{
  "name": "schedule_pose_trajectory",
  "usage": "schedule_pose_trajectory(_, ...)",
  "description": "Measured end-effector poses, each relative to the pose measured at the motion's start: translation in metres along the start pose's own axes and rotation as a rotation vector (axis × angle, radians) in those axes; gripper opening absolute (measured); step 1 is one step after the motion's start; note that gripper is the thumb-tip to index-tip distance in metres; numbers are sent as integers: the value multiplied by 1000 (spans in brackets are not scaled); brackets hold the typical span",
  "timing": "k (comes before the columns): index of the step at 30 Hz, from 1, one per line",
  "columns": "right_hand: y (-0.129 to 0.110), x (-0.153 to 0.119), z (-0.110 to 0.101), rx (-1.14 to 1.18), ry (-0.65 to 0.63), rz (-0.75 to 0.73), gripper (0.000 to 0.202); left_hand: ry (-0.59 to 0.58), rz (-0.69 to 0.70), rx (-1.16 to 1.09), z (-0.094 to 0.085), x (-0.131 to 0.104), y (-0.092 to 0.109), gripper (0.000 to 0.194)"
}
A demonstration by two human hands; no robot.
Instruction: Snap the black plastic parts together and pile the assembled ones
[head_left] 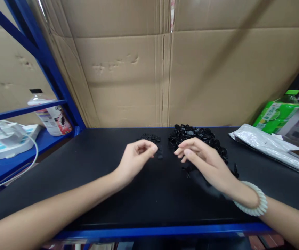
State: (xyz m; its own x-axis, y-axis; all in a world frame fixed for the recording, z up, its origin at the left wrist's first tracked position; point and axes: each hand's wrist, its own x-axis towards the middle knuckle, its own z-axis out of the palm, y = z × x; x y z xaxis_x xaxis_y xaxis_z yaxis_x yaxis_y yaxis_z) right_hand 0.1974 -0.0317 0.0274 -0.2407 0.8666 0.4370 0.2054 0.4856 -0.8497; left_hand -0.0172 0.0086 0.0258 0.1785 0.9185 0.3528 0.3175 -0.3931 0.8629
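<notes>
My left hand (137,158) is over the black tabletop, thumb and forefinger pressed together. Whatever is in that pinch, if anything, is too small to make out. Just behind it lies a small heap of little black parts (151,137), with a few loose ones by the fingertips. My right hand (204,158), a pale coiled band (256,199) round its wrist, hovers at the near side of a larger pile of shiny black round plastic parts (191,132). Its fingers are loosely bent and apart, with nothing visible in them. Several stray black pieces (188,169) lie below this hand.
Cardboard (123,80) stands behind the black table (92,156). To the right are a silvery plastic bag (266,146) and a green-labelled bottle (274,113). A blue shelf on the left holds a power strip (11,142) with plugs and another bottle (51,116).
</notes>
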Motion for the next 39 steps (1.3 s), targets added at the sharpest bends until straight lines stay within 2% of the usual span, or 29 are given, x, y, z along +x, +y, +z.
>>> schedule_pose_trajectory(2, -3, 5, -9, -60, 84, -20, 14, 57, 8, 72, -11, 19, -13, 24)
schedule_pose_trajectory(4, -7, 10, -18, -123, 118, -19, 13, 109, 15, 144, -21, 35, -25, 24)
schedule_pose_trajectory(6, -9, 13, -25, -209, 92, -10, 12, 151, 27, 216, -27, 45, -35, 24)
schedule_pose_trajectory(8, -9, 14, -32, -350, 15, -4, 11, 175, 51, 277, -29, 49, -41, 23)
schedule_pose_trajectory(11, -4, 13, -38, -624, -155, -72, 9, 191, 107, 337, -26, 45, -40, 25)
schedule_pose_trajectory(14, 3, 10, -42, -784, -284, -164, 14, 184, 166, 365, -20, 32, -32, 27)
schedule_pose_trajectory(17, 11, 10, -44, -841, -323, -169, 13, 150, 227, 367, -12, 15, -19, 24)
schedule_pose_trajectory(20, 14, 11, -43, -866, -366, -159, 7, 35, 295, 341, -2, -3, -4, 23)
schedule_pose_trajectory(25, 6, 8, -32, -737, -350, -94, 12, -286, 284, 231, 14, -27, 11, 31)
schedule_pose_trajectory(28, -1, 2, -19, -556, -378, -88, 12, -394, 200, 83, 18, -33, 14, 29)
schedule_pose_trajectory(31, -3, -3, -6, -364, -373, -75, 11, -420, 83, -99, 19, -34, 14, 26)
schedule_pose_trajectory(34, 0, -4, 3, -162, -261, 21, 3, -419, -10, -239, 19, -36, 14, 31)
schedule_pose_trajectory(36, 4, -4, 6, -51, -173, 79, 12, -412, -23, -279, 19, -36, 13, 33)
schedule_pose_trajectory(39, 7, -3, 7, 34, -124, 129, 22, -406, -15, -303, 19, -36, 14, 44)
